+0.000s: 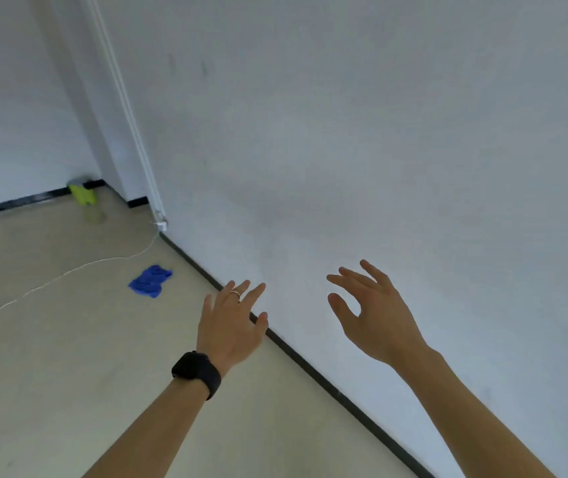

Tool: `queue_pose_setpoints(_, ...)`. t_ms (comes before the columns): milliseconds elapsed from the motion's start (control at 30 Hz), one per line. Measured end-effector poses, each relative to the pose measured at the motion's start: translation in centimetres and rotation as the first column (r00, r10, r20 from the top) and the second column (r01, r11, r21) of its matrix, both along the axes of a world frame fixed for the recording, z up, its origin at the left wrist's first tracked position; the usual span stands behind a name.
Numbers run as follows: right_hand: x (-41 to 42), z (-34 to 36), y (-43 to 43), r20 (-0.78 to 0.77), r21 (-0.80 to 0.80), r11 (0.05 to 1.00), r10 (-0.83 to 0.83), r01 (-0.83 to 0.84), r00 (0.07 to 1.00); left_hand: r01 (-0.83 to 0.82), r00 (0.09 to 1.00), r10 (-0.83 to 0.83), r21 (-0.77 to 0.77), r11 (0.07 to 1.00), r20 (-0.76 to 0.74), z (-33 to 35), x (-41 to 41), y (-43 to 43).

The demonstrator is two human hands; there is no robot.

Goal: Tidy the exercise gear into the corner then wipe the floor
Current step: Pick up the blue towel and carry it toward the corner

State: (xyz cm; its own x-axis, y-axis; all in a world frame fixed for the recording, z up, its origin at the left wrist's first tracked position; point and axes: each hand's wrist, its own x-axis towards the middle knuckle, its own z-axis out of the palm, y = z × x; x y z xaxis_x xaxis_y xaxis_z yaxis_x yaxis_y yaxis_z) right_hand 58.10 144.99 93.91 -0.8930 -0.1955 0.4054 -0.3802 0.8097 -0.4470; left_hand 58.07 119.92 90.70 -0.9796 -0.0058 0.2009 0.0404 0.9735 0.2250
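Single head-worn view, wide-angle. Looked forward and down, tilted, from above and behind both raised hands. Left hand [229,326] and right hand [375,317] sat lower centre, near lens, forearms entering from bottom edge. White wall [379,132] filled frame beyond and right of hands; floor [51,374] spread left, farther off. No second view.

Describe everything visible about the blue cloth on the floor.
The blue cloth is a small, crumpled piece of soft, fuzzy-looking fabric, bright blue, lying loosely bunched on the pale floor near the black baseboard. Nothing holds it; both hands are apart from it. A white cable runs past it without touching.
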Motion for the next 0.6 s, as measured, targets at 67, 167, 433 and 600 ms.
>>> queue_pose_setpoints(67, -1.3, 0.9, -7.1, -0.027, 0.012, 0.996, 0.088, -0.088, 0.996, -0.092, 0.995, 0.092, -0.003, 0.996, -0.027, 1.7, 0.9, -7.1)
queue_pose_setpoints(167, -2.6, 2.0, -16.2, -0.060, 0.031, 0.979, 0.202, -0.200, 0.978, -0.212, 0.976, 0.209, -0.030, 0.977, -0.066, 4.2, 2.4, -16.0)
queue_pose_setpoints(433, -6.1, 5.1, -36.2, -0.102, 0.011, 0.896, 0.442, -0.443, 0.891, -0.431, 0.891, 0.427, 0.005, 0.902, -0.151, 9.6, 5.3, -33.4)
queue_pose_setpoints(600, -9.4, 6.5, -47.1, -0.149, -0.039, 0.834, 0.540, -0.550, 0.829, -0.530, 0.832, 0.519, 0.001, 0.848, -0.197, 11.5, 4.2, -43.0)
